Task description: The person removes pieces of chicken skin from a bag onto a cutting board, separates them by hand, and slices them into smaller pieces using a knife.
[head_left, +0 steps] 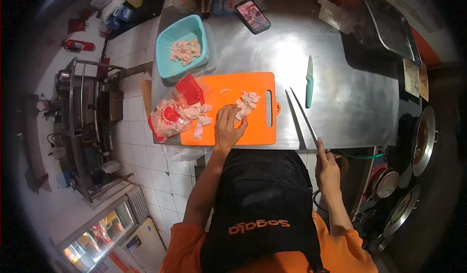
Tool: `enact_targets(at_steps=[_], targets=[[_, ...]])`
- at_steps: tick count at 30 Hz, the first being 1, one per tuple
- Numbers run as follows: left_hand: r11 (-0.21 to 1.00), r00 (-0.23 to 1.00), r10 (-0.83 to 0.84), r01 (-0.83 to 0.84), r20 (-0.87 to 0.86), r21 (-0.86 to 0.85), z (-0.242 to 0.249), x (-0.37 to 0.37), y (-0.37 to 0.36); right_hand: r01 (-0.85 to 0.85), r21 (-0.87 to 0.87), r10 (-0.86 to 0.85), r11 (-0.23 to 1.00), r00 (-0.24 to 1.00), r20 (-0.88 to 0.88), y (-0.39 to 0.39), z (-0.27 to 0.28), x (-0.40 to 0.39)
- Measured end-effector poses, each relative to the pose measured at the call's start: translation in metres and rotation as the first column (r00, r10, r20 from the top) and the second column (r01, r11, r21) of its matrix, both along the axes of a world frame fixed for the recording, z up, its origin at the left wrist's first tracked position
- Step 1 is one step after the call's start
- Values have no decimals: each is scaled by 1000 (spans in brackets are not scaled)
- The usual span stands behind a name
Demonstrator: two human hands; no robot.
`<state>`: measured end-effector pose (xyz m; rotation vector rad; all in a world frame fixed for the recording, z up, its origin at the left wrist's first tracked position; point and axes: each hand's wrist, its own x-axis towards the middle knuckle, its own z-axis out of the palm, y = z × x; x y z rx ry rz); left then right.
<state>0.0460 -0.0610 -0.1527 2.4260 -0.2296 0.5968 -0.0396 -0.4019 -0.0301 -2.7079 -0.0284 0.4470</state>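
Note:
My left hand (227,125) rests on the orange cutting board (258,134), its fingers and thumb curled against a small pile of pale pink raw chicken (248,103). Out to the right, past the table's front edge, my right hand (327,170) is wrapped round the handle of a long knife (305,116). The blade points up and left over the steel table, apart from the board. Left of my left hand, a clear plastic bag (168,117) with red print lies partly on the board, with more chicken in and beside it. A small scrap (224,91) sits near the board's middle.
A turquoise tub (162,61) holding cut meat stands behind the board. Right of it on the steel table (350,112) are a phone (253,16) and a green-handled paring knife (309,86). A metal tray (389,25) is at back right; pans (424,141) hang or stand at far right.

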Motion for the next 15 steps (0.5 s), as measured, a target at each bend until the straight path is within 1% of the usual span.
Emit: enact_targets(at_steps=[2, 4, 7, 11, 13, 14, 15], targets=[[1000, 1000, -8, 8, -4, 7, -1, -1, 0, -4, -16, 5, 1000, 1000, 6, 5, 3, 1], [1000, 1000, -1, 1, 2, 18, 0, 1, 0, -60, -87, 54, 994, 996, -72, 6, 15, 1], [1000, 1000, 7, -7, 8, 3, 2, -2, 0, -59, -101, 54, 993, 997, -46, 2, 32, -12], [1000, 1000, 15, -15, 7, -8, 4, -4, -1, -68, -156, 58, 985, 996, -62, 1, 32, -15], [1000, 1000, 28, -28, 4, -14, 3, -3, -2, -92, -46, 91, 995, 996, -22, 0, 24, -15], [1000, 999, 28, -28, 17, -11, 2, -3, -1, -95, -44, 94, 994, 995, -25, 2, 24, -14], [1000, 999, 27, -27, 33, -6, 1, -2, 0, -122, -4, 122, 993, 992, -43, 8, 25, -9]])
